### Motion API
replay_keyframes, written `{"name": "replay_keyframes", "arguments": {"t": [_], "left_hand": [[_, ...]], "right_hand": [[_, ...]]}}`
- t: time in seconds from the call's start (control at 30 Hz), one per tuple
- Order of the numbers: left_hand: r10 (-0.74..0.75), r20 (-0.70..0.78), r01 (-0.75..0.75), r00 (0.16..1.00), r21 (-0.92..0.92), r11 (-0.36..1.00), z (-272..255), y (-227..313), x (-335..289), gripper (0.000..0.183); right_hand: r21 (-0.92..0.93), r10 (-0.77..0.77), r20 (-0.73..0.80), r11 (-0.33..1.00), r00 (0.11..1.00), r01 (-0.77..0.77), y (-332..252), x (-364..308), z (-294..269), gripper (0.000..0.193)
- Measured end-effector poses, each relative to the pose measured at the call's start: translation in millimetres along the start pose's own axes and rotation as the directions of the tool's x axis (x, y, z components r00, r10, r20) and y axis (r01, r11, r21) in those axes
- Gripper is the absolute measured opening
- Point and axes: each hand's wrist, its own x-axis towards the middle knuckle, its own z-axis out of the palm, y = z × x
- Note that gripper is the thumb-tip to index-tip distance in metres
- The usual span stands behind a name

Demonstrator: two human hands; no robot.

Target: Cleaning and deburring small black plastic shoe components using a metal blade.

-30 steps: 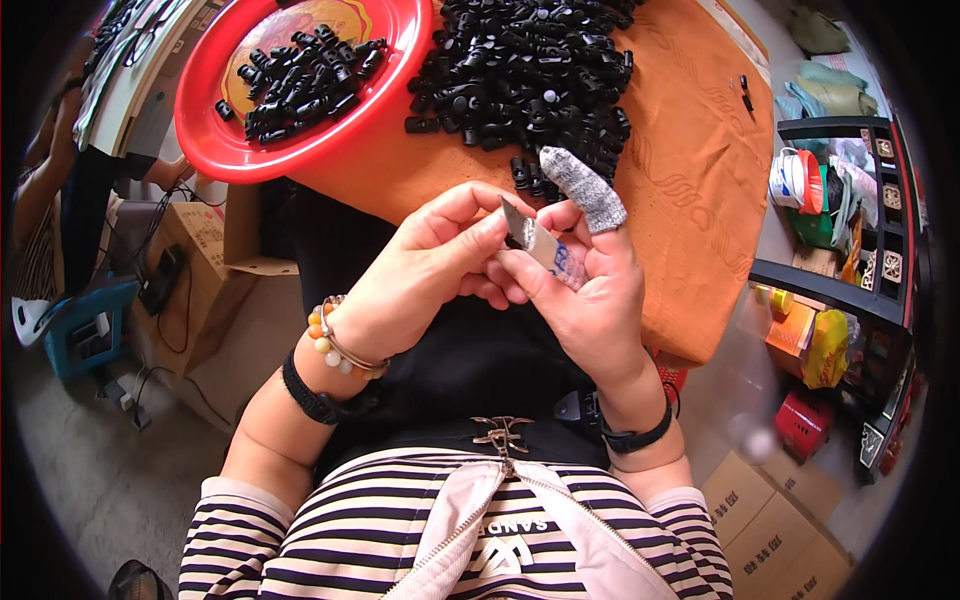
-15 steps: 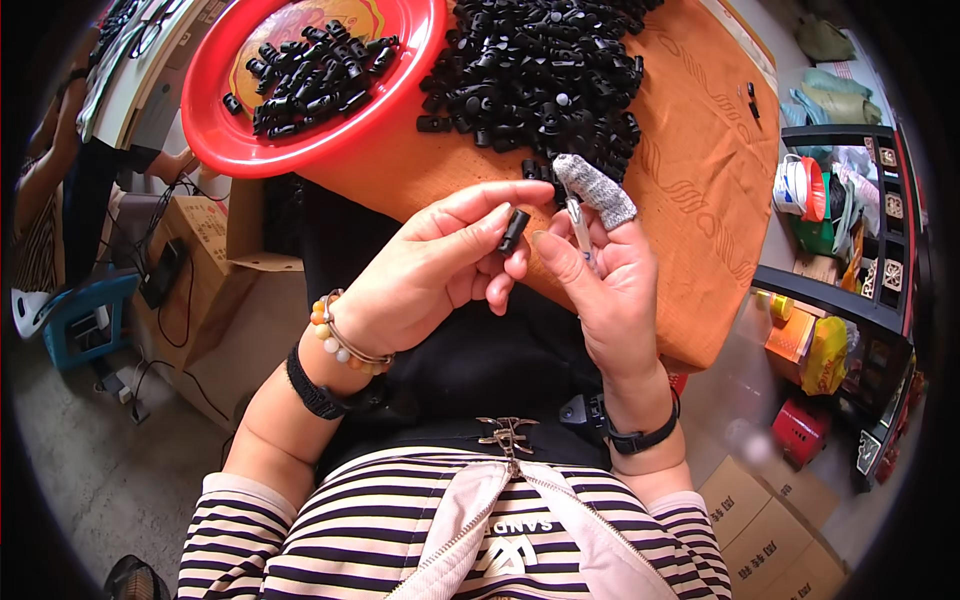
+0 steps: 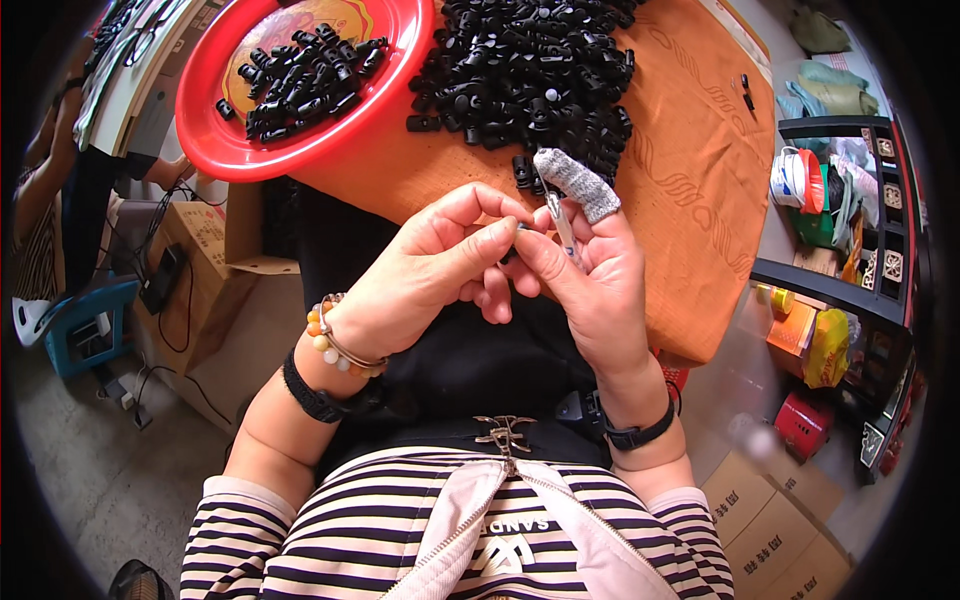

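My left hand [image 3: 438, 252] pinches a small black cylindrical piece [image 3: 509, 254] between thumb and fingers. Only a dark bit of it shows; the fingertips hide the rest. My right hand [image 3: 605, 290] has its thumb and a fingertip against the same piece. Tucked in the right fingers is a slim clear-and-silver pen-like tool [image 3: 563, 228], its tip pointing away from me. A grey knitted finger cover [image 3: 578, 184] wraps one right finger. Just beyond my hands lies a big heap of similar black pieces [image 3: 525, 75] on an orange tablecloth [image 3: 690, 200].
A red round tray [image 3: 205, 135] at the far left of the table holds a smaller pile of black pieces [image 3: 310, 82]. Cardboard boxes [image 3: 765, 520] stand at lower right, near a dark shelf [image 3: 835, 290]. Another person's hand [image 3: 168, 172] shows at left, by a carton [image 3: 205, 265].
My hands have come together. The right thumb has moved left onto the black piece, which was plainly visible in the left fingers before and is now mostly covered.
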Motion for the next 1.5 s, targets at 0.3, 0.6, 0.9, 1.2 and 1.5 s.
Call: {"name": "replay_keyframes", "arguments": {"t": [0.3,0.6,0.9,1.2,1.5], "left_hand": [[-0.058,-0.018,0.052,0.998,-0.239,0.970,-7,6,-2,0.017],[-0.069,-0.035,0.049,0.997,-0.389,0.920,-9,7,-3,0.014],[-0.066,-0.043,0.047,0.997,-0.342,0.938,-6,8,-5,0.013],[-0.009,-0.052,-0.005,0.999,-0.265,0.964,-3,7,-6,0.012],[-0.012,-0.037,0.001,0.999,-0.284,0.959,-3,6,-7,0.010]], "right_hand": [[-0.122,-0.052,0.048,0.991,0.997,0.057,5,-1,-8,0.050],[-0.236,0.049,0.060,0.971,0.997,-0.033,0,-8,0,0.042],[-0.246,-0.010,0.088,0.969,0.996,0.032,2,-7,4,0.037],[-0.263,-0.031,0.095,0.963,0.995,0.056,1,-8,4,0.035],[-0.240,-0.022,0.101,0.970,0.995,0.046,1,-8,2,0.032]]}}
